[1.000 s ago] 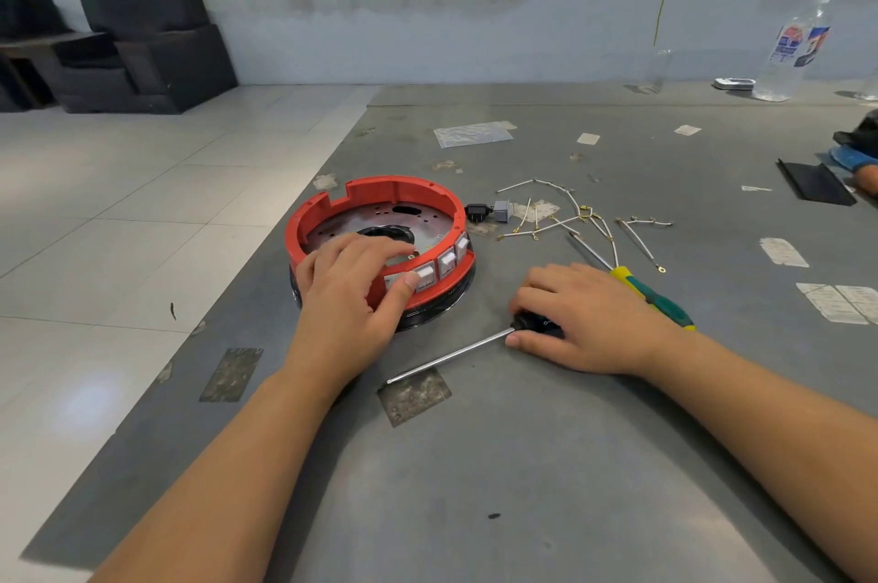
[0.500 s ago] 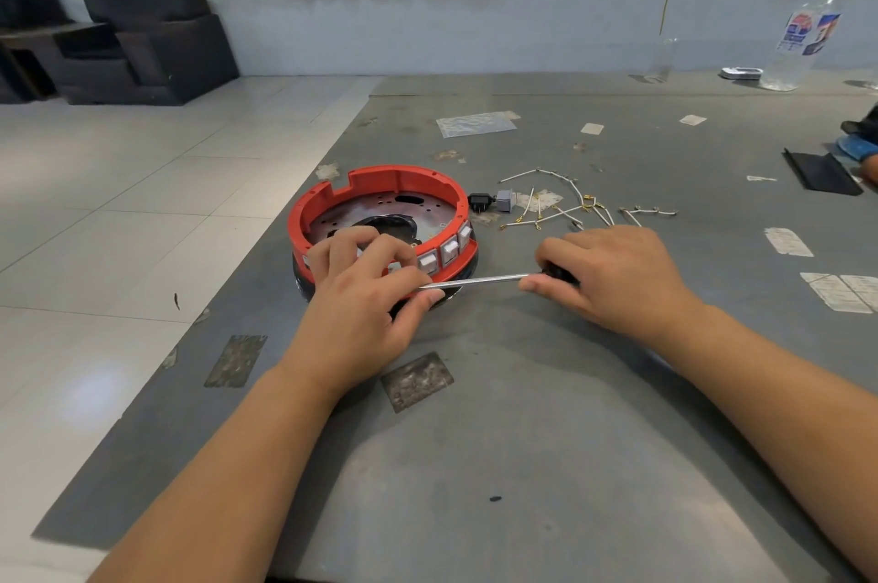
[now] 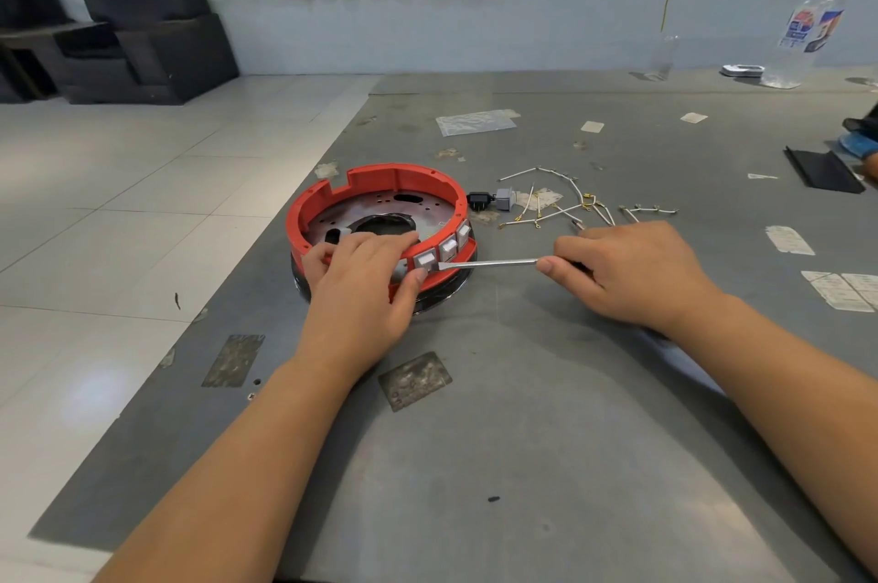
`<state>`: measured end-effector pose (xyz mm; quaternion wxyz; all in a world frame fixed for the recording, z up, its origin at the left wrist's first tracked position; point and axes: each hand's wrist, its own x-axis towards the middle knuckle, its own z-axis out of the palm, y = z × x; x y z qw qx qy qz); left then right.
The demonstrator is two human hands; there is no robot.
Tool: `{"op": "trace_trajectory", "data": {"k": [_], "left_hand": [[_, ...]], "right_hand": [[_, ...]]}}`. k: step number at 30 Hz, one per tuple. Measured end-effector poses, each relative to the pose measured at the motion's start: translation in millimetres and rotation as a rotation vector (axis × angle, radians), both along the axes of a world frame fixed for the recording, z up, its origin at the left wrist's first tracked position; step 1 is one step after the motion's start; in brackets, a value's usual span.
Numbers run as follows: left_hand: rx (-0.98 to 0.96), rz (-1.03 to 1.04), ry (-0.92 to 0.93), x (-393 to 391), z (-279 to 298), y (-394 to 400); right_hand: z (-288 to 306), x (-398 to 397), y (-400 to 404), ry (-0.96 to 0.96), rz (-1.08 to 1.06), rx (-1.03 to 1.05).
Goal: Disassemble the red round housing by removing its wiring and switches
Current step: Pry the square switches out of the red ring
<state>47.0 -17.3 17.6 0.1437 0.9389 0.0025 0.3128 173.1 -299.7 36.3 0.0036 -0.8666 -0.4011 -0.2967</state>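
Observation:
The red round housing [image 3: 394, 183] lies on the grey table [image 3: 546, 416], with a metal plate inside and white switches [image 3: 444, 247] set in its near right wall. My left hand [image 3: 361, 292] grips the near rim, fingers curled inside and thumb pressed on the outer wall beside the switches. In my right hand [image 3: 632, 273] I hold a screwdriver [image 3: 489, 263] by its handle. Its metal shaft points left, and the tip touches the nearest switch. Loose white wires [image 3: 565, 202] and a small black and grey part [image 3: 494, 199] lie just right of the housing.
A plastic water bottle [image 3: 803, 31] stands at the far right of the table. A flat black piece [image 3: 822, 174] lies near the right edge, and paper scraps and a clear bag [image 3: 475, 121] are scattered about. Left of the table is tiled floor with dark armchairs [image 3: 152, 31].
My right hand picked the screwdriver up off the table and brought its tip left to the switches. My left hand kept hold of the housing rim.

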Motion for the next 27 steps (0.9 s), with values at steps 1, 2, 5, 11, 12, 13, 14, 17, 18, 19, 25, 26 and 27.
{"op": "trace_trajectory", "data": {"k": [1, 2, 5, 11, 12, 13, 14, 17, 18, 19, 25, 26, 27], "left_hand": [[-0.004, 0.001, 0.007, 1, 0, -1], [-0.01, 0.003, 0.018, 2, 1, -2], [-0.009, -0.008, 0.059, 3, 3, 2], [-0.112, -0.057, 0.103, -3, 9, 13], [-0.143, -0.063, 0.099, -4, 10, 13], [-0.181, -0.068, 0.088, -6, 10, 14], [-0.216, -0.073, 0.069, -7, 10, 15], [-0.276, -0.065, 0.057, -11, 12, 18], [-0.286, -0.062, 0.073, -12, 13, 19], [-0.289, -0.059, 0.092, -12, 15, 20], [-0.318, -0.054, 0.126, -13, 21, 19], [-0.329, -0.047, 0.144, -14, 23, 17], [-0.336, -0.037, 0.169, -14, 25, 16]], "right_hand": [[-2, 2, -1, 0.003, -0.004, -0.009], [-3, 3, -2, 0.003, -0.006, -0.009], [-4, 6, -3, -0.027, -0.023, -0.017], [-10, 7, 1, -0.09, -0.025, 0.013], [-11, 6, 3, -0.106, -0.017, 0.026], [-11, 5, 5, -0.12, -0.01, 0.044], [-11, 4, 6, -0.129, -0.009, 0.064], [-14, -1, 9, -0.154, -0.025, 0.105], [-14, -3, 9, -0.161, -0.033, 0.113], [-14, -4, 10, -0.162, -0.039, 0.124], [-14, -12, 12, -0.189, -0.074, 0.15], [-14, -14, 12, -0.202, -0.084, 0.153], [-15, -16, 12, -0.216, -0.094, 0.157]]}}
